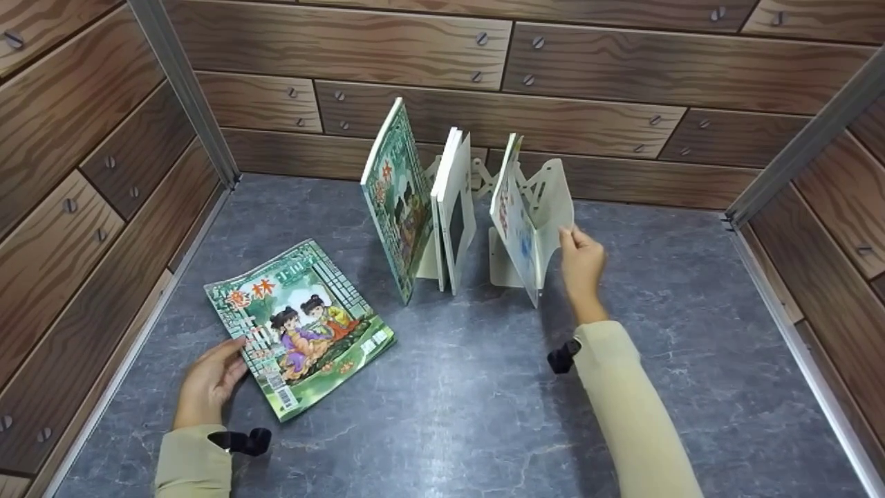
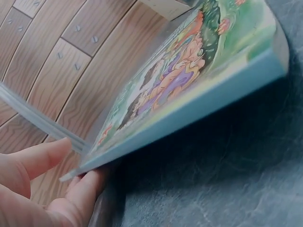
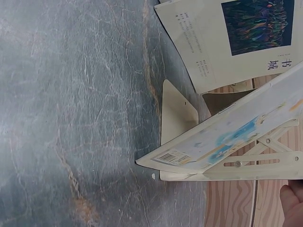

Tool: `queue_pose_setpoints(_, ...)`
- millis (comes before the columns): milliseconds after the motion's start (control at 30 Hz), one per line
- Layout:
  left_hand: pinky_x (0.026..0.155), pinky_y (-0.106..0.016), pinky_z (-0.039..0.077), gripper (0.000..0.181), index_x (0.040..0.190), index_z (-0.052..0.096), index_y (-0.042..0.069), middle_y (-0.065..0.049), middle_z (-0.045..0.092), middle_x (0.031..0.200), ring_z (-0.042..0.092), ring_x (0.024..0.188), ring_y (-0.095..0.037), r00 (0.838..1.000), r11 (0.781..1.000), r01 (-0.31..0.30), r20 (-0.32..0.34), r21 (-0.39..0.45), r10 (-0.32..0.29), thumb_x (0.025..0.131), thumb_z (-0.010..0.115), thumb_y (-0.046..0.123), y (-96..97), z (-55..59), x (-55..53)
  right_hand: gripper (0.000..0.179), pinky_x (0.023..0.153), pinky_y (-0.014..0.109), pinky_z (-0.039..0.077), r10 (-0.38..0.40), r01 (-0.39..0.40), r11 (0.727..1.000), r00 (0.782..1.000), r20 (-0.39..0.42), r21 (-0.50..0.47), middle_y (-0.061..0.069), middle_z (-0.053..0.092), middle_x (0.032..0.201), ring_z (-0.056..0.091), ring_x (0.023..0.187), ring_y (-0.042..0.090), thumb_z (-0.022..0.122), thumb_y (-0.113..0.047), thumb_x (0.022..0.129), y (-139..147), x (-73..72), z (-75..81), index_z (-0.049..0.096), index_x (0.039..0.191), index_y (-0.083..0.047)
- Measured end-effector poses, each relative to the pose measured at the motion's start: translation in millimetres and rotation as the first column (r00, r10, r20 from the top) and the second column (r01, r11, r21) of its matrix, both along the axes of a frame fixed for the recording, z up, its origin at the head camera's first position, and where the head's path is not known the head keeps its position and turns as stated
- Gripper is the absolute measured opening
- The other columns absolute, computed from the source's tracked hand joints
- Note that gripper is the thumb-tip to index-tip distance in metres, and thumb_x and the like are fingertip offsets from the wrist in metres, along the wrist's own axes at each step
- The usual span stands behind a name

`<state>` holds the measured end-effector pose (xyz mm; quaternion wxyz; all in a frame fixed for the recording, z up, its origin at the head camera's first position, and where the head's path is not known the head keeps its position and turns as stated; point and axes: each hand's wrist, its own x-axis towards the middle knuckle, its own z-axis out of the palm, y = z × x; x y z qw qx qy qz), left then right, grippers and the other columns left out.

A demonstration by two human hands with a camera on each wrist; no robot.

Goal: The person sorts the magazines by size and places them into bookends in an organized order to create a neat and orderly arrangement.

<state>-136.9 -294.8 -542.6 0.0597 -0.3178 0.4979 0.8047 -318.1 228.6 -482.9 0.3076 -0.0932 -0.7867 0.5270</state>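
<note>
My left hand (image 1: 211, 380) pinches the left edge of a green magazine (image 1: 308, 332), its cover showing two cartoon children. In the left wrist view some fingers (image 2: 87, 189) reach beneath the edge, above a dark shadow. My right hand (image 1: 584, 270) pinches the outer edge of the end panel of a cream expandable bookend (image 1: 556, 197) with crisscross links. Inside it stand a similar green magazine (image 1: 397, 207) on the left, pale books (image 1: 453, 214) in the middle, and a pale magazine (image 3: 227, 137) with blue artwork leaning beside the right panel.
The grey marbled tabletop (image 1: 442, 401) is bordered by wood-patterned walls (image 1: 415, 48) at the back and sides. Metal strips (image 1: 187, 90) run along the corners. A dark wrist camera (image 1: 563, 356) sits on the right cuff, another (image 1: 245, 441) on the left.
</note>
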Motion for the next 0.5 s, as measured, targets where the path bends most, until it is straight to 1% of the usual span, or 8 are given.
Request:
queue_pose_setpoints(33,0.083,-0.010,0.055,0.026,0.078,0.063,0.028,0.008,0.069,0.100,0.062,0.075,0.003,1.000,1.000,0.010,0.016,-0.002,-0.010,0.098,0.061,0.012,-1.0,-0.1,-1.2,0.017,0.050,0.012,0.030,-0.003,0.003,1.000,1.000,-0.004,0.001,0.004,0.070,0.071,0.037,0.053,-0.004,0.069,-0.008,0.091,0.2,-0.1,0.0,0.078,0.098,0.004)
queue_pose_setpoints(133,0.085,-0.011,0.055,0.023,0.077,0.064,0.027,0.005,0.067,0.101,0.063,0.074,0.002,0.998,0.999,0.037,0.053,0.007,-0.037,0.096,0.065,0.014,-4.1,-1.4,-5.2,0.016,0.049,0.012,0.030,-0.007,0.007,1.000,1.000,-0.016,-0.006,-0.011,0.061,0.062,0.038,0.053,-0.003,0.069,-0.008,0.090,0.1,-0.3,0.4,0.078,0.093,0.004)
queue_pose_setpoints(200,0.083,-0.012,0.056,0.026,0.074,0.065,0.025,0.003,0.068,0.097,0.064,0.072,0.002,0.996,0.998,0.069,0.054,0.003,-0.069,0.096,0.063,0.012,-5.5,-2.3,-6.9,0.017,0.049,0.013,0.028,-0.007,0.007,1.000,1.000,-0.016,0.010,-0.014,0.054,0.057,0.036,0.052,-0.002,0.069,-0.009,0.090,0.7,-0.7,-0.4,0.078,0.091,0.005)
queue_pose_setpoints(267,0.079,-0.012,0.057,0.031,0.070,0.067,0.024,0.012,0.064,0.076,0.065,0.071,0.001,0.995,0.996,0.091,0.050,-0.007,-0.090,0.096,0.062,0.008,-6.6,-3.5,-8.6,0.017,0.049,0.013,0.028,-0.009,0.009,1.000,1.000,-0.016,0.016,-0.014,0.055,0.057,0.035,0.052,-0.002,0.069,-0.009,0.090,0.8,-1.0,-0.6,0.078,0.090,0.005)
queue_pose_setpoints(333,0.074,-0.013,0.058,0.030,0.073,0.067,0.022,0.011,0.065,0.073,0.064,0.070,0.000,0.993,0.992,0.115,0.041,-0.046,-0.113,0.097,0.060,0.006,-6.6,-3.6,-9.4,0.018,0.049,0.014,0.028,-0.009,0.010,1.000,1.000,-0.015,0.020,-0.011,0.057,0.058,0.034,0.052,-0.002,0.069,-0.009,0.090,0.8,-0.9,-0.8,0.078,0.089,0.006)
queue_pose_setpoints(367,0.073,-0.013,0.058,0.025,0.078,0.069,0.019,0.011,0.065,0.072,0.064,0.069,0.000,0.992,0.990,0.119,0.046,-0.081,-0.115,0.097,0.060,0.005,-5.9,-3.2,-9.7,0.018,0.049,0.014,0.028,-0.014,0.015,1.000,1.000,-0.015,0.022,-0.010,0.059,0.060,0.034,0.051,-0.002,0.070,-0.009,0.090,0.9,-1.0,-1.0,0.078,0.087,0.007)
queue_pose_setpoints(433,0.074,-0.016,0.059,0.011,0.099,0.071,0.010,0.011,0.066,0.071,0.064,0.065,-0.001,0.993,0.982,0.101,0.071,-0.159,-0.090,0.095,0.063,0.005,-3.0,-1.6,-10.3,0.019,0.049,0.014,0.028,-0.021,0.022,1.000,1.000,-0.018,0.023,-0.008,0.061,0.061,0.034,0.051,-0.002,0.070,-0.010,0.090,0.7,-0.9,-1.1,0.077,0.084,0.007)
queue_pose_setpoints(500,0.093,-0.027,0.057,0.031,0.125,0.064,0.003,0.011,0.066,0.071,0.064,0.064,-0.002,0.991,0.965,0.096,0.111,-0.244,-0.071,0.094,0.065,0.009,0.6,1.1,-10.2,0.020,0.049,0.014,0.027,-0.024,0.024,1.000,0.999,-0.024,0.019,-0.009,0.061,0.061,0.034,0.050,-0.003,0.071,-0.009,0.090,0.5,-0.7,-0.9,0.077,0.082,0.008)
